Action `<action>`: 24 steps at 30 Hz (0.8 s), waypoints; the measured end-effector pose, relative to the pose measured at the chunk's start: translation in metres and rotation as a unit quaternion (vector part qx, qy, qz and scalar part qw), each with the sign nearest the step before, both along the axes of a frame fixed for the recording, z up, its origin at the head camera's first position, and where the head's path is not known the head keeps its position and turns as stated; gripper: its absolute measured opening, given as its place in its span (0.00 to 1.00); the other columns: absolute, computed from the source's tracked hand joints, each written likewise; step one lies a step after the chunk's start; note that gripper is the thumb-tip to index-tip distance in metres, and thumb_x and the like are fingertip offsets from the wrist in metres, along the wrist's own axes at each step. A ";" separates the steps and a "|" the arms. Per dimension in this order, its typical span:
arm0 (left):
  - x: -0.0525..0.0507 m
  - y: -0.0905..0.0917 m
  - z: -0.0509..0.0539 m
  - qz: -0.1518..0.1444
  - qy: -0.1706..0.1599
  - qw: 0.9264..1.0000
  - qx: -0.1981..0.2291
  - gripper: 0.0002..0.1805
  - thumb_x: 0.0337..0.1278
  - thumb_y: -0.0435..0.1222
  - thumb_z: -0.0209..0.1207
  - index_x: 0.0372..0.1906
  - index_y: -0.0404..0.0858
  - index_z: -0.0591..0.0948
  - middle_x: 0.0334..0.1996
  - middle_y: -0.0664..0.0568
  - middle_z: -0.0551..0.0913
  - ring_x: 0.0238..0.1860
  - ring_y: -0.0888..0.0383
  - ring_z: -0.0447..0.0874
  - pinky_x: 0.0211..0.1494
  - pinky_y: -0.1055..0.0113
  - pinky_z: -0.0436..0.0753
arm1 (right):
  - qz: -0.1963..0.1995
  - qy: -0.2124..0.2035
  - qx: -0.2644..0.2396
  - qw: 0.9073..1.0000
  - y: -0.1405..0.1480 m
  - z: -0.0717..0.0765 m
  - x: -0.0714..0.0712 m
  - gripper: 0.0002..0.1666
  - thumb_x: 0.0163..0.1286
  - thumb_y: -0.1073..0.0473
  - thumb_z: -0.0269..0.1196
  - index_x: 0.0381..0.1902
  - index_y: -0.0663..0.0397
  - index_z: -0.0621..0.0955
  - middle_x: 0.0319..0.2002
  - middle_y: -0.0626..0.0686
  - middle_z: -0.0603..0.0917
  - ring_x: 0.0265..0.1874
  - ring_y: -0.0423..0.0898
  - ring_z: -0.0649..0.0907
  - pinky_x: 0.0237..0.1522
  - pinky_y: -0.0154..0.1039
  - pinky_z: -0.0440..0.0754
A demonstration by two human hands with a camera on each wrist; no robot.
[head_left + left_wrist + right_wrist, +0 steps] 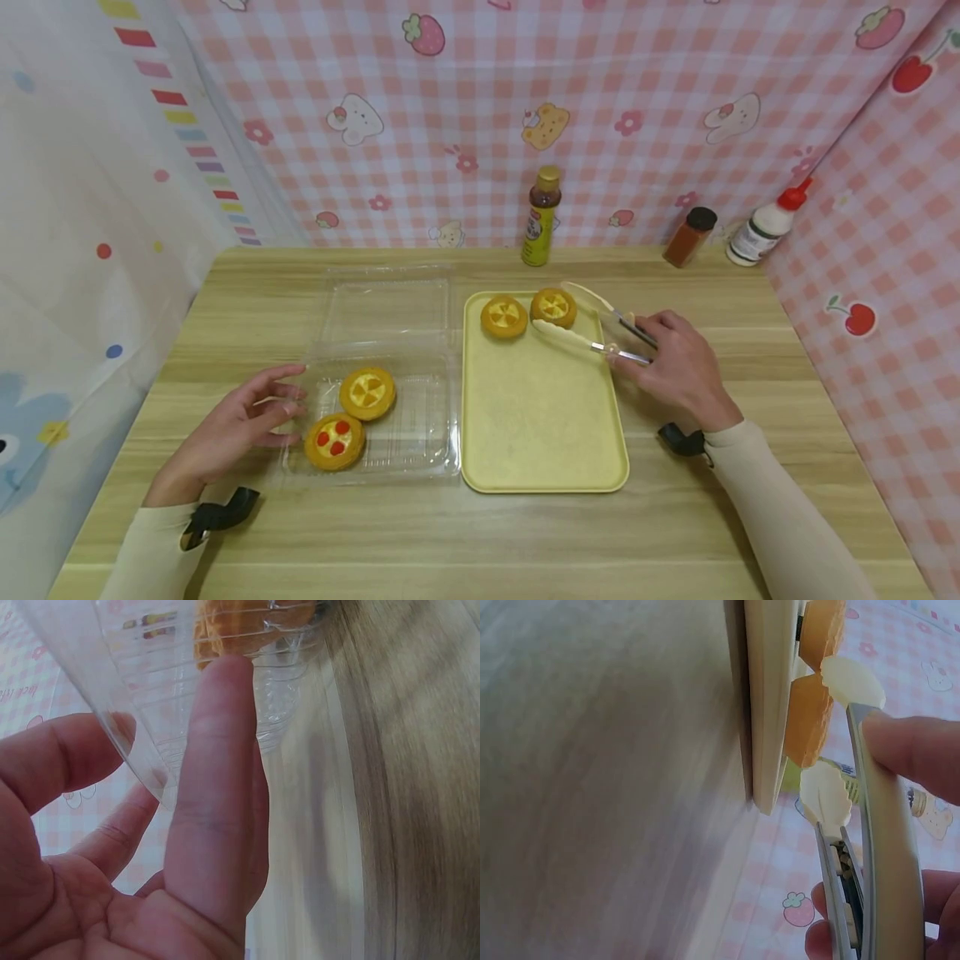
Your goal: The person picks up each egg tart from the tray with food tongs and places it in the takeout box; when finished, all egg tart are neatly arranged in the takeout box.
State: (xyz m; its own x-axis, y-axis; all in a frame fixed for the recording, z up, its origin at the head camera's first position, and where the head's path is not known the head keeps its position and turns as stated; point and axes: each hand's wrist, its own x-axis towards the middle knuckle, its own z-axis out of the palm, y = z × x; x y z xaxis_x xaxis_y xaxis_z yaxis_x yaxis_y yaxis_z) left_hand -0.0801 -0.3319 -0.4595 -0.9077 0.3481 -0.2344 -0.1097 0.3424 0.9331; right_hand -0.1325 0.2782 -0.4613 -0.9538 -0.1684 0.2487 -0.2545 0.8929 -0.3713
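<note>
My right hand grips a pair of tongs with pale scalloped tips. The tips stand apart on either side of an egg tart with yellow wedge pieces, at the far end of a yellow tray. A similar tart lies just left of it. At the left edge of a clear plastic box, my left hand has its fingers spread and touching the box wall. Inside the box are a wedge-topped tart and a tart with red dots.
The box's clear lid lies folded back behind it. A yellow-labelled bottle stands beyond the tray. Farther right are a black-capped spice jar and a white bottle with a red nozzle. Checked cloth hangs along the back.
</note>
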 end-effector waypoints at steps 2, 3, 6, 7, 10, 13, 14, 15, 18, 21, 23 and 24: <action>0.000 0.000 0.000 0.001 -0.002 1.000 -0.002 0.32 0.83 0.39 0.53 0.82 0.37 0.59 0.62 0.35 0.71 0.53 0.62 0.86 0.48 0.58 0.93 | 0.001 -0.001 0.004 1.000 0.000 -0.001 0.000 0.42 0.63 0.38 0.75 0.62 0.66 0.83 0.51 0.63 0.84 0.50 0.62 0.83 0.49 0.61 0.81; 0.000 0.000 0.000 0.001 -0.002 1.000 -0.003 0.32 0.83 0.39 0.54 0.82 0.37 0.59 0.63 0.35 0.71 0.53 0.62 0.86 0.48 0.58 0.93 | 0.002 -0.002 0.006 1.000 0.000 -0.001 0.000 0.42 0.63 0.38 0.75 0.62 0.66 0.83 0.51 0.63 0.84 0.50 0.62 0.83 0.49 0.61 0.81; 0.000 0.000 0.000 0.001 -0.002 1.000 -0.002 0.32 0.83 0.39 0.53 0.82 0.36 0.58 0.63 0.35 0.71 0.53 0.61 0.86 0.48 0.58 0.93 | 0.007 0.005 0.007 1.000 0.000 -0.002 0.000 0.41 0.63 0.40 0.75 0.61 0.66 0.84 0.50 0.63 0.84 0.48 0.61 0.83 0.48 0.60 0.81; 0.000 0.000 0.000 0.000 -0.001 1.000 -0.001 0.32 0.83 0.39 0.53 0.82 0.36 0.58 0.63 0.35 0.71 0.53 0.61 0.86 0.48 0.58 0.93 | 0.009 0.009 0.007 1.000 0.000 -0.003 0.000 0.40 0.63 0.40 0.75 0.61 0.66 0.84 0.50 0.63 0.85 0.48 0.61 0.84 0.47 0.60 0.81; 0.000 0.000 0.000 -0.002 0.002 1.000 0.001 0.32 0.83 0.39 0.53 0.82 0.36 0.58 0.62 0.36 0.71 0.53 0.61 0.86 0.48 0.58 0.93 | 0.012 0.018 0.008 1.000 0.000 -0.003 0.000 0.39 0.62 0.42 0.76 0.60 0.66 0.85 0.48 0.62 0.85 0.46 0.60 0.84 0.45 0.59 0.81; 0.001 0.000 0.000 -0.002 0.003 1.000 0.001 0.32 0.84 0.39 0.53 0.82 0.36 0.59 0.62 0.37 0.72 0.53 0.61 0.86 0.48 0.58 0.93 | 0.012 0.022 0.010 1.000 0.000 -0.001 0.001 0.39 0.62 0.42 0.77 0.60 0.66 0.85 0.48 0.62 0.85 0.45 0.60 0.84 0.45 0.59 0.81; 0.001 -0.001 0.000 -0.001 0.003 1.000 0.001 0.32 0.84 0.39 0.53 0.82 0.36 0.59 0.61 0.37 0.72 0.53 0.61 0.86 0.48 0.58 0.93 | 0.013 0.022 0.010 1.000 0.000 0.000 0.001 0.39 0.62 0.42 0.77 0.60 0.66 0.85 0.48 0.62 0.85 0.45 0.61 0.84 0.45 0.59 0.81; 0.001 -0.001 0.000 -0.002 0.003 1.000 0.001 0.32 0.84 0.39 0.53 0.82 0.36 0.59 0.61 0.38 0.72 0.53 0.61 0.86 0.48 0.58 0.93 | 0.013 0.022 0.010 1.000 0.000 0.001 0.002 0.39 0.62 0.42 0.77 0.60 0.66 0.85 0.48 0.62 0.85 0.46 0.61 0.84 0.46 0.60 0.81; 0.001 -0.001 0.001 -0.002 0.004 1.000 0.002 0.32 0.83 0.39 0.53 0.82 0.36 0.59 0.61 0.38 0.72 0.53 0.61 0.86 0.48 0.58 0.93 | 0.012 0.027 0.007 1.000 0.000 0.003 0.003 0.38 0.61 0.42 0.77 0.59 0.66 0.85 0.48 0.62 0.86 0.46 0.61 0.85 0.46 0.60 0.82; 0.001 -0.001 0.001 -0.002 0.002 1.000 0.002 0.32 0.84 0.39 0.53 0.82 0.36 0.59 0.61 0.38 0.72 0.53 0.61 0.86 0.48 0.58 0.93 | 0.012 0.041 0.003 0.999 -0.001 0.006 0.003 0.37 0.59 0.43 0.78 0.58 0.65 0.86 0.47 0.62 0.86 0.45 0.60 0.85 0.45 0.59 0.82; 0.001 0.000 0.001 -0.001 0.000 1.000 0.003 0.32 0.84 0.39 0.53 0.82 0.36 0.59 0.61 0.37 0.71 0.53 0.60 0.86 0.48 0.58 0.93 | 0.013 0.053 -0.001 0.999 -0.002 0.007 0.004 0.37 0.58 0.44 0.79 0.57 0.65 0.87 0.46 0.61 0.86 0.43 0.59 0.85 0.43 0.58 0.82; 0.001 0.000 0.000 -0.001 0.000 1.000 0.004 0.32 0.84 0.39 0.53 0.82 0.36 0.59 0.62 0.37 0.71 0.53 0.60 0.86 0.48 0.58 0.93 | 0.014 0.059 -0.003 0.998 -0.003 0.008 0.004 0.37 0.58 0.44 0.80 0.56 0.65 0.87 0.46 0.61 0.86 0.42 0.59 0.85 0.43 0.58 0.82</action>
